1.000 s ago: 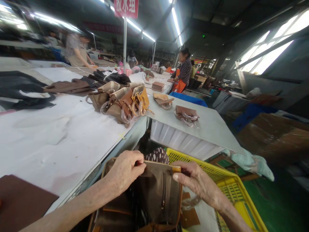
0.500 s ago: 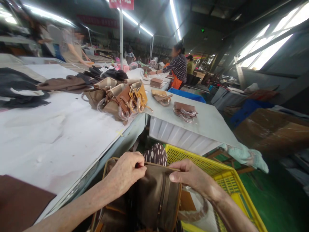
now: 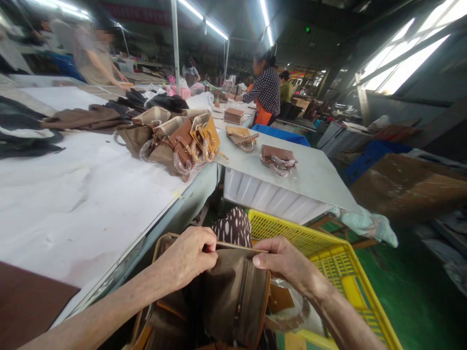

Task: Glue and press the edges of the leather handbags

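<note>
A brown handbag (image 3: 222,301) with tan edging and a zipper (image 3: 239,299) lies at my lap, its upper edge between my two hands. My left hand (image 3: 195,250) is closed in a pinch on that edge, left of its middle. At the right end of the same edge, my right hand (image 3: 280,260) grips with the thumb on the near face and the fingers behind. A plastic-wrapped handle (image 3: 292,316) hangs below my right wrist. The handbag's lower part runs out of the frame.
A yellow plastic basket (image 3: 350,257) stands to the right. Several handbags (image 3: 178,141) crowd the corner of the white-covered table (image 3: 98,194). Two small bags (image 3: 279,158) lie on the grey table (image 3: 314,167) ahead. A co-worker in a dotted top (image 3: 268,87) stands beyond it.
The view has shifted slightly, so the tables and bags sit a little higher and further left. Both hands keep their grip on the handbag's edge, almost unmoved.
</note>
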### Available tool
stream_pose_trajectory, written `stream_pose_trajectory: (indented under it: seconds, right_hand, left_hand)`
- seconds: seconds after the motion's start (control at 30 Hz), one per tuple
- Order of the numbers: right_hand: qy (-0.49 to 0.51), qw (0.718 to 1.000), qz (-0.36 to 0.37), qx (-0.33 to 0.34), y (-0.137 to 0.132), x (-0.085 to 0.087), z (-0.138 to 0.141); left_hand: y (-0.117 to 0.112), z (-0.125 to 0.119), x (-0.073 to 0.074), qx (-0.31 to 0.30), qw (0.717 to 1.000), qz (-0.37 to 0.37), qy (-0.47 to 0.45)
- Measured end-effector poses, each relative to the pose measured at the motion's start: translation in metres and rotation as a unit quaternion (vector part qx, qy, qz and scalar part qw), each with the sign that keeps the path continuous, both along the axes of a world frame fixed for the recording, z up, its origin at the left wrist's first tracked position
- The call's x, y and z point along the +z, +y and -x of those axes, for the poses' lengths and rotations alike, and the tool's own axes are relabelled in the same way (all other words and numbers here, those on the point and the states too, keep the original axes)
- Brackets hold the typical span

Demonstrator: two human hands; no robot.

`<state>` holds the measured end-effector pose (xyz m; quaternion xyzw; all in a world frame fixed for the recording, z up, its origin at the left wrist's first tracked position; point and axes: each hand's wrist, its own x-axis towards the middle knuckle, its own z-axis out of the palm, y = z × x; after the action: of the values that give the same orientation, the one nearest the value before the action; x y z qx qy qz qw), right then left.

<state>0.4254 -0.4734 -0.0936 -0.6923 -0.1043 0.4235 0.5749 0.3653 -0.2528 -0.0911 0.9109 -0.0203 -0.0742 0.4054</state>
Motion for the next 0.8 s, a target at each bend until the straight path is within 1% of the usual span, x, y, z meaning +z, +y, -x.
stream_pose_trajectory:
  seconds: [0.1,0.27,0.5,0.57,0.7,0.8]
  right_hand:
    - [0.000,1.000,-0.002,-0.018,0.001,0.001,0.002]
    - [0.006,0.999,-0.010,-0.042,0.001,0.003,0.008]
    - [-0.058,0.996,0.017,-0.059,0.000,0.007,0.018]
    - [-0.063,0.996,0.008,-0.059,-0.001,0.006,0.019]
    - [-0.031,0.998,-0.025,-0.044,-0.003,0.001,0.020]
    - [-0.038,0.998,-0.020,-0.039,-0.005,-0.004,0.020]
  left_hand:
    - [-0.001,-0.001,-0.003,0.003,1.000,-0.010,-0.012]
    - [-0.002,0.000,-0.002,0.004,1.000,-0.007,-0.012]
    - [-0.002,0.001,-0.004,0.007,1.000,0.020,-0.022]
    - [-0.003,0.003,-0.003,0.006,0.999,0.024,-0.021]
    - [-0.003,0.006,0.001,0.004,0.999,0.036,-0.008]
    - [-0.002,0.008,0.003,0.001,0.999,0.048,0.006]
